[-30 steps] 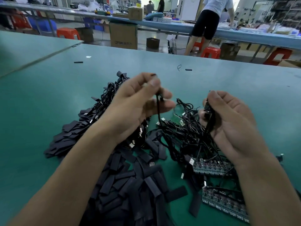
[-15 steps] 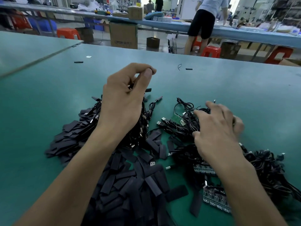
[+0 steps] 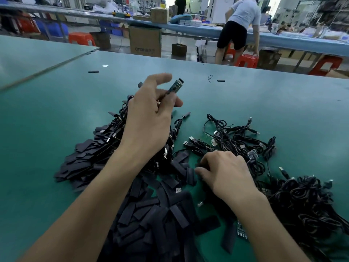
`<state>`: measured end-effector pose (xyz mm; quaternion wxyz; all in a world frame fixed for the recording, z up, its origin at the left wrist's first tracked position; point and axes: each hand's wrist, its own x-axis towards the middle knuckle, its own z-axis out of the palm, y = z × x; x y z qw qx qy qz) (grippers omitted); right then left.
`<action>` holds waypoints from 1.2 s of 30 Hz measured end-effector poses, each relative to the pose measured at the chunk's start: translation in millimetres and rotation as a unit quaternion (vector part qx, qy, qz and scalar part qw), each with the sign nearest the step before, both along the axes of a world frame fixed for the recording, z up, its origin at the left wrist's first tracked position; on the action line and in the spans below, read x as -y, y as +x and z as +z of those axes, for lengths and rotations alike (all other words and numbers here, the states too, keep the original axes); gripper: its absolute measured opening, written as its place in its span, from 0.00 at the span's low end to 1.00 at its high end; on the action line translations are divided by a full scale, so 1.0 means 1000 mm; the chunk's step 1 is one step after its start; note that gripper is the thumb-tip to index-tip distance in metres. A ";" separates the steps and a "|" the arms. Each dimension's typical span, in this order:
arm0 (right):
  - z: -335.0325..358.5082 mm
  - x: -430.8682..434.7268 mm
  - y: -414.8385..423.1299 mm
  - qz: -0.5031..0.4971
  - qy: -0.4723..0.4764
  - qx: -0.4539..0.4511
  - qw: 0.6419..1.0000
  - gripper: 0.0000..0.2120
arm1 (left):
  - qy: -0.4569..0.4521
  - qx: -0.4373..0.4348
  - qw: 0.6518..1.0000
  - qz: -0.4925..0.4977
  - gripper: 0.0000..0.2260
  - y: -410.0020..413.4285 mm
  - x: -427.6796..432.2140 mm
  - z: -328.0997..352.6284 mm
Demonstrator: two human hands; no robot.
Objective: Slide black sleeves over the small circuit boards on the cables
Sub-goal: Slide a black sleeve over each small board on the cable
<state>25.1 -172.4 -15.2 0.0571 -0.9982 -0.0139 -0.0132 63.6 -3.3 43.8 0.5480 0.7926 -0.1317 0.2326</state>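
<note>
Left hand (image 3: 149, 118): held raised; a small circuit board (image 3: 175, 86) is now shown, pinched between fingers.
Right hand (image 3: 226, 173): moved left from cables (image 3: 236, 140) onto near black sleeves (image 3: 151, 214); fingers curled, grip cannot be told.

The surface (image 3: 56, 129) is a smooth, matt green mat with a soft sheen toward its far edge. The black sleeves (image 3: 151, 214) heaped on it look like thin, flat plastic or rubbery tubing, dull and without shine. The cables (image 3: 302, 201) have smooth black plastic jackets with a faint gloss, and their USB plugs (image 3: 178, 190) end in bright bare metal. The small circuit board (image 3: 175, 86) is blue-green, hard and slightly glossy. Behind stand a box (image 3: 145, 41) of plain brown cardboard and stools (image 3: 246, 60) of shiny red plastic
</note>
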 end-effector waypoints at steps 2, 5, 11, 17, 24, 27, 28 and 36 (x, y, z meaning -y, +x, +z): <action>-0.005 -0.004 0.003 -0.016 -0.029 -0.007 0.999 0.15 | -0.007 0.000 1.000 -0.004 0.08 0.000 0.000 -0.001; -0.010 -0.006 0.003 -0.022 -0.039 0.005 0.999 0.13 | -0.011 0.011 1.000 -0.015 0.10 -0.002 -0.001 0.000; -0.011 -0.011 0.002 -0.020 -0.026 0.006 0.999 0.07 | -0.007 0.022 1.000 -0.018 0.11 -0.005 0.000 -0.002; -0.012 -0.015 -0.001 -0.029 -0.013 -0.004 0.999 0.08 | 0.002 0.013 1.000 -0.027 0.13 -0.005 0.001 -0.002; -0.014 -0.019 0.003 -0.026 0.015 -0.056 0.998 0.07 | 0.004 0.000 0.999 -0.035 0.13 -0.005 0.002 -0.002; -0.017 -0.016 0.006 -0.018 0.007 -0.055 0.998 0.07 | 0.015 -0.009 0.999 -0.040 0.12 -0.005 0.003 -0.002; -0.017 -0.015 0.007 -0.014 0.003 -0.051 0.999 0.08 | 0.018 -0.013 0.999 -0.042 0.12 -0.005 0.003 -0.002; 0.012 0.002 0.004 0.028 0.360 0.132 0.923 0.06 | 0.014 -0.024 0.998 -0.057 0.09 -0.003 0.002 -0.005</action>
